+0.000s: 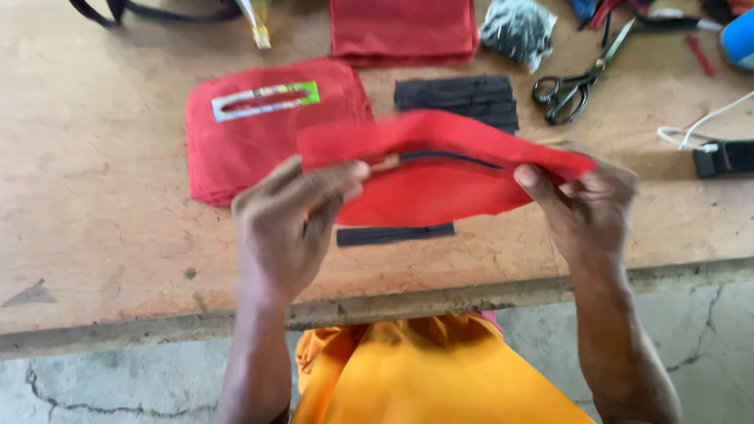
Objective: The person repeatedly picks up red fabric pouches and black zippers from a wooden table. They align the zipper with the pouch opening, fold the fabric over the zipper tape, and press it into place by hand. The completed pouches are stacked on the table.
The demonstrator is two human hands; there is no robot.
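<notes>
Broadly, a worn brown desk [102, 180] fills most of the view, its front edge running above cracked grey floor [118, 385] and the person's orange garment [424, 377]. On the desk, a stack of red fabric pieces [236, 149] lies left of centre with a slotted card template [267, 100] on top, and a second folded red stack [402, 30] sits at the far edge. Above the desk near its middle, both hands hold up a red fabric piece [440, 188] with a black zipper [452, 159] running along its upper fold. The left hand [290, 220] pinches the fabric's left end, thumb and fingers closed on it right at the zipper's end. The right hand [585, 208] grips the right end, thumb on top and fingers shut underneath. Behind the fabric lies a bundle of black zipper strips [459, 98], and a single black strip [395, 234] rests on the desk just below the held piece. Scissors [577, 78] lie to the right, near a clear bag of small black parts [518, 27]. A black buckle on a white cord [722, 155] sits at the right edge.
</notes>
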